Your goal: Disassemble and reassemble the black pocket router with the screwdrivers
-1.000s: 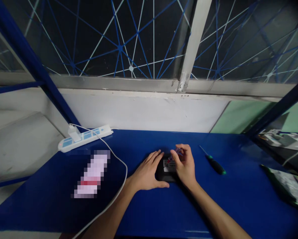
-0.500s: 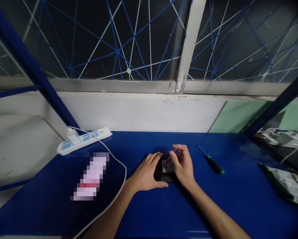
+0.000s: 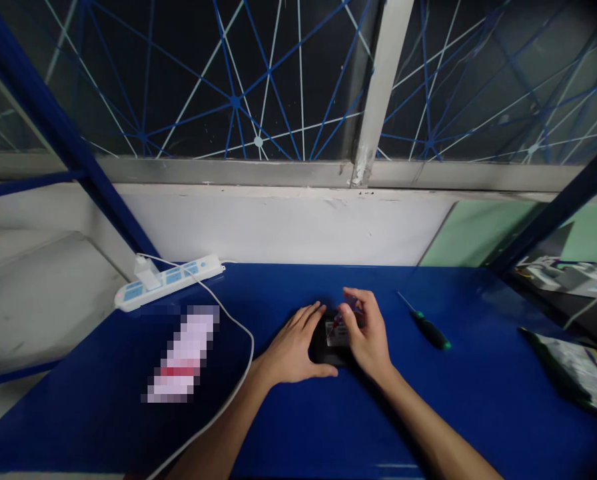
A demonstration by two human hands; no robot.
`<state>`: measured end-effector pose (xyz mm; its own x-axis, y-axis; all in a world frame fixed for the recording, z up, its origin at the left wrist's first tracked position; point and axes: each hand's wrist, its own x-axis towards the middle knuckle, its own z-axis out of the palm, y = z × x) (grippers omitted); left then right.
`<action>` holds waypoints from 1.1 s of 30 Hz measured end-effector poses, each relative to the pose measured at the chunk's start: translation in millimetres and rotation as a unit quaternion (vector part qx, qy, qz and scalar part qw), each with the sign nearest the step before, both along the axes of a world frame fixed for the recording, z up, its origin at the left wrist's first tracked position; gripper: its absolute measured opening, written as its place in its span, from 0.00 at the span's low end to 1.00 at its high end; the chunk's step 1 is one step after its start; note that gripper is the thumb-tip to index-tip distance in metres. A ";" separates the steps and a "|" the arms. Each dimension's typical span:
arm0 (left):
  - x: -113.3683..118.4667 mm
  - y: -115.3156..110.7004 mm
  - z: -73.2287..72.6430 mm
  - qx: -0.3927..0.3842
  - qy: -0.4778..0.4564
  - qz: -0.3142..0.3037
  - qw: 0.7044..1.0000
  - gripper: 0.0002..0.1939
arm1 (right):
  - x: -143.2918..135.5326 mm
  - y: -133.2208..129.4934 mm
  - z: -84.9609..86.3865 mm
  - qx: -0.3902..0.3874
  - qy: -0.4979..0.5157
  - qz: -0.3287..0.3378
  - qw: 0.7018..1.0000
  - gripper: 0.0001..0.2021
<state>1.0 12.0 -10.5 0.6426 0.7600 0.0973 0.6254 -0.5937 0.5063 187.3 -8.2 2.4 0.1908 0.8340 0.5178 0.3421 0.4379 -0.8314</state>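
Workbench seen from head height. The table [image 3: 288,427] is a smooth, glossy blue sheet that returns faint highlights; on it, between the two hands, lies a black device [image 3: 323,353], dark and compact with rounded edges, bearing a pale rectangular label [image 3: 337,335] with dark print. To its right rests a screwdriver [image 3: 426,325], its thick black handle trimmed in green and its thin shaft angled toward the wall [image 3: 278,227], which is white and scuffed. At the far left edge sits an elongated white power strip [image 3: 171,283] with light-blue socket faces; a pale plug [image 3: 146,273] stands in it, and a smooth white cable [image 3: 252,347] curves down across the left forearm. A crinkled, shiny bag [image 3: 581,373] lies at the right

Partly obscured: the device's left and right margins lie under the hands; a pale item [image 3: 183,350] with a red band is pixelated beyond recognition; the bag is cut off by the frame; the label's print is too small to read

Grip: the left hand [image 3: 293,350] is spread over the device's left side, fingers along the far edge, thumb apart near the close edge. The right hand [image 3: 371,337] pinches a slim tool [image 3: 337,321], translucent purplish with red near its lower end, between thumb and fingertips, tilted over the label; whether its tip touches cannot be told
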 end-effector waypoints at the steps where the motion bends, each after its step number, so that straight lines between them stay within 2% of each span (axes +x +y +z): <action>1: 0.3 0.1 -0.1 0.000 0.001 -0.001 1.000 0.62 | -0.3 0.1 0.4 0.007 -0.011 -0.006 1.000 0.13; 12: 0.8 -1.3 6.9 -0.007 0.005 -0.006 1.000 0.60 | 1.2 2.4 1.8 0.038 -0.031 -0.019 0.999 0.07; 20: -0.7 -0.9 4.0 -0.004 -0.014 -0.006 1.000 0.60 | 1.3 -1.8 2.9 -0.034 0.038 0.055 0.997 0.13; 28: -0.5 -0.4 1.2 0.003 -0.009 -0.006 1.000 0.60 | 0.6 0.0 2.2 0.007 -0.026 -0.005 1.000 0.11; 33: -0.2 -1.1 3.4 -0.001 -0.009 -0.004 1.000 0.59 | 1.9 -0.2 3.4 0.011 -0.026 0.000 1.000 0.12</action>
